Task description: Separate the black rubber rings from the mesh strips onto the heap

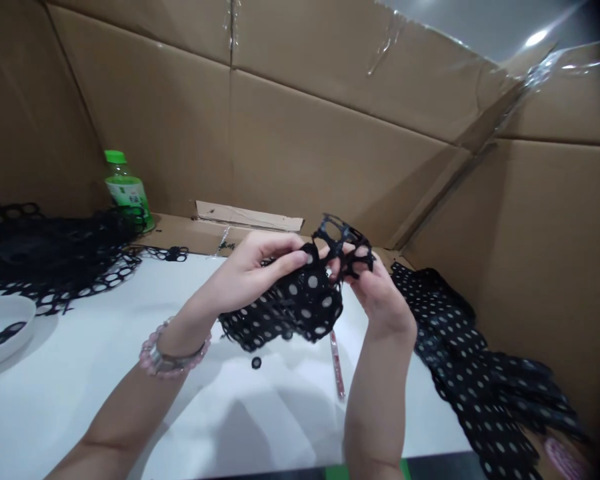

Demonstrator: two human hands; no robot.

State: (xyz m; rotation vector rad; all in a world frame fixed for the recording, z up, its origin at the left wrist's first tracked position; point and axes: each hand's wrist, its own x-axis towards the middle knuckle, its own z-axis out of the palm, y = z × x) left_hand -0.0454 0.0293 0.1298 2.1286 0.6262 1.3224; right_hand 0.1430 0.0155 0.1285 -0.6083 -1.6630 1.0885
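Observation:
My left hand (265, 267) pinches a piece of black dotted fabric (285, 310) between thumb and fingers, above the white tabletop. The fabric carries rows of pale round dots and hangs below the hand. A strip of black netting with large holes (337, 233) rises from its right end, and my right hand (373, 283) has its fingers closed on it. Some of the right fingertips are hidden behind the netting. On the tabletop below lies a small black ring-like disc (256, 363). A thin red stick-like tool (337, 367) lies beside my right forearm.
Heaped black netting (55, 247) covers the left side, near a white bowl (10, 307) with dark pieces inside. A green-capped bottle (127, 190) stands behind it. Long dotted fabric (460, 353) lies along the right. Cardboard walls (330, 133) enclose the back and sides.

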